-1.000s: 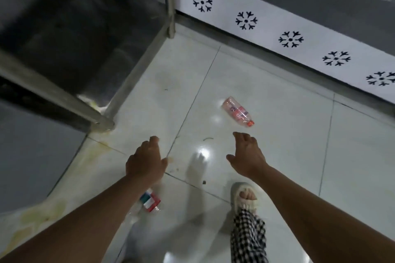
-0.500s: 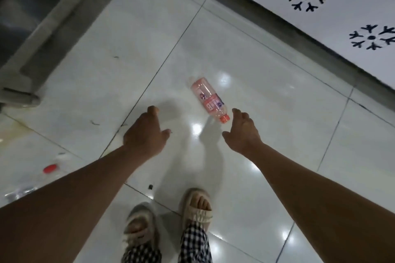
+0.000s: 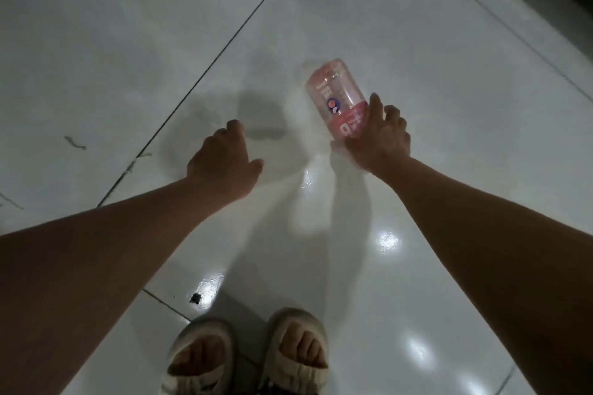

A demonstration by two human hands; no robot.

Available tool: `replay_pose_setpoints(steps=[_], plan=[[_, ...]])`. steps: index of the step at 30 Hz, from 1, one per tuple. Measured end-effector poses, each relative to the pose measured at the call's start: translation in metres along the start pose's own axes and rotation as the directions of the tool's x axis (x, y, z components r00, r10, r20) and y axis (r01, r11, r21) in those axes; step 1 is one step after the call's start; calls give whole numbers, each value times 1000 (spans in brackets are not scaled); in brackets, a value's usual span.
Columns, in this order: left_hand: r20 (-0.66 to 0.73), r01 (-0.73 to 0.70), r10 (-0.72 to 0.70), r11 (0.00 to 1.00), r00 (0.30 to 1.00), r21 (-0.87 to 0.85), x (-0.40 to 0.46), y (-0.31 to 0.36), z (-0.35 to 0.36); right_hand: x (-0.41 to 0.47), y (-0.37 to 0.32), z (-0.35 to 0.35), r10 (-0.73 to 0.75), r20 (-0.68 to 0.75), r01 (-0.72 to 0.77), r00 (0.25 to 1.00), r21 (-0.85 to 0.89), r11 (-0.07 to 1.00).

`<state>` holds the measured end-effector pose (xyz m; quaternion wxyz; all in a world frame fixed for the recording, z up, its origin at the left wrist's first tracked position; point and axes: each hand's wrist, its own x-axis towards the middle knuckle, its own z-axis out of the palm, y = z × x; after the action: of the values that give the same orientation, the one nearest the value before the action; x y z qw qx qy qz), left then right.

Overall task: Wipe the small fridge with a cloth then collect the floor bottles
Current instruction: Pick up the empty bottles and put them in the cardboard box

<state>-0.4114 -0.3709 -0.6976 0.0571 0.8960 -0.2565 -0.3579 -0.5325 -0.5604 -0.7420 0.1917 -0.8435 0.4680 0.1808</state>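
Floor: glossy pale tiles filled my view, crossed by dark grout lines and dotted with lamp glare; scattered bits of debris lay well off to the far left of the fingers.

Bottle: one pink plastic bottle lay on its side on the tile, base pointing away from me, its cap end hidden under the hand.

Right hand: my right hand had reached the bottle's near end, thumb along its left side and fingers draped over the right flank, curling round the label band. I judged the grip forming rather than firm; the bottle looked to be resting on the floor.

Left hand: my left hand hovered just above the tile, well apart from the bottle, fingers loosely bent and holding nothing.

Feet: two pale sandals stood directly below the hands, toes pointing at the bottle.

Step in hand: bottle collection, I judged; neither fridge nor cloth was in view.

Next move: closing the fingers fully round the barrel and lifting straight up, I reckoned, since a round bottle on slick tile could roll from a half-closed grip.
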Motion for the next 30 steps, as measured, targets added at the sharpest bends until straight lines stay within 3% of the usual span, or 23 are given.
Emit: replay_pose_setpoints(steps=[6,14,22,30], plan=[[1,38,-39,999,999,17,-9,-25,-4,-9,-10,10,-6,26,7,1000,-28,1000],[-8,153,-155,981,988,-116,-83,-54,-62,-90,-67,-44,-112,131,103,985,74,992],[-40,310,-335,906,941,-289,-187,-91,-127,-175,-134,-104,-230,203,228,952,36,973],[-75,429,-496,809,865,-403,-275,-165,-139,-251,-218,-99,-369,289,388,883,-8,922]])
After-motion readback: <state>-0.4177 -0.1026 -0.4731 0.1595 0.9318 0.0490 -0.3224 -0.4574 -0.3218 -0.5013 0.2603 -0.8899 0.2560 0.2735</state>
